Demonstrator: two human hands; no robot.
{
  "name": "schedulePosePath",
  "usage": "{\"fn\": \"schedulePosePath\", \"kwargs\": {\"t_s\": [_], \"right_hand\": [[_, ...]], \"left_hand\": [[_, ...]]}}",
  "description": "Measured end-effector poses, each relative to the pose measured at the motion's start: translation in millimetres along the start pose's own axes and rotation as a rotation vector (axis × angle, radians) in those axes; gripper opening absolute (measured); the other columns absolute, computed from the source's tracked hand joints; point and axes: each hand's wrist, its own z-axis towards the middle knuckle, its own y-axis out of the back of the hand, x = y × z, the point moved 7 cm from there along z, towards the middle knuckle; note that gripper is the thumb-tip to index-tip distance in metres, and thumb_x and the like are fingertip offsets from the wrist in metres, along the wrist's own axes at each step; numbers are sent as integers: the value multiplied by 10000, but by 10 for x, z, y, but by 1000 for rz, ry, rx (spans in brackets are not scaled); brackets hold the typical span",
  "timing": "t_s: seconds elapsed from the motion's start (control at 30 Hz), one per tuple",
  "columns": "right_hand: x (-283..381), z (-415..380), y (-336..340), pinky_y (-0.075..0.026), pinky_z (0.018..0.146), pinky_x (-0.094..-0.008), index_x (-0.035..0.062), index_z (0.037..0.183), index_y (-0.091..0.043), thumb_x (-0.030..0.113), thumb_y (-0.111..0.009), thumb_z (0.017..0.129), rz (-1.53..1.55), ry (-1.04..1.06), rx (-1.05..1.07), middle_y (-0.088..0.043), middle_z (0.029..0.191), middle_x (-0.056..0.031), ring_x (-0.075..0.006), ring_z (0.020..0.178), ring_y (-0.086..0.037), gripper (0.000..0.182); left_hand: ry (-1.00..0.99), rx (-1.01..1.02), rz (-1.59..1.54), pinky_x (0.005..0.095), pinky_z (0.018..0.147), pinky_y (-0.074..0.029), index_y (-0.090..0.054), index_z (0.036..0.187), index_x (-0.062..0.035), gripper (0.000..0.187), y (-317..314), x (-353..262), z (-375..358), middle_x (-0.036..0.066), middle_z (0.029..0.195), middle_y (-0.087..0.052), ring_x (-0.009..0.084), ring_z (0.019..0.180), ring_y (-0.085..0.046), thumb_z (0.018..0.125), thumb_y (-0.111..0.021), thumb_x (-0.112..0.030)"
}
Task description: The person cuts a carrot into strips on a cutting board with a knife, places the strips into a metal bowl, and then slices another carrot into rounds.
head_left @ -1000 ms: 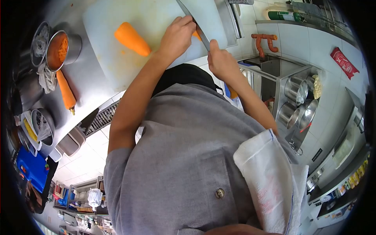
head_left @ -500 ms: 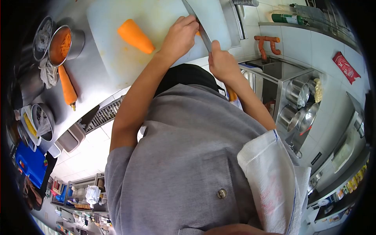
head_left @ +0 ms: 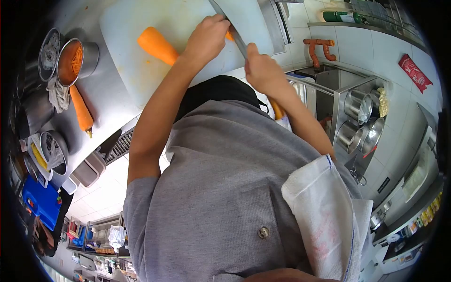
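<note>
My right hand is closed round the handle of a kitchen knife, whose blade slants up and left over the white cutting board. Curled close beside the blade, my left hand presses down on a piece of carrot. Only a small orange part of that piece shows between hand and blade. A thick peeled carrot lies on the board, left of my left hand and partly behind my wrist.
Left of the board stand a metal bowl with shredded carrot and another metal bowl with plastic in it. A whole carrot and a crumpled cloth lie on the steel counter. Metal pots sit at the right.
Both hands and the knife appear slightly further left and up in view. The camera view has shifted a little. The left hand stays by the blade and the right keeps its grip.
</note>
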Motion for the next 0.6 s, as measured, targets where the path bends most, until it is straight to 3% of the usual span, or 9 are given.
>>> {"fn": "schedulePosePath", "kwargs": {"t_s": [0.6], "right_hand": [[105, 140, -21, -489, 742, -611, -6, 1059, -412, 111, -543, 896, 1, -28, 22, -647, 810, -320, -533, 804, -631, 239]], "left_hand": [[-53, -89, -82, 437, 802, -508, -666, 923, 13, 90, 62, -6, -76, 146, 926, -634, 355, 913, -608, 880, -598, -29]]}}
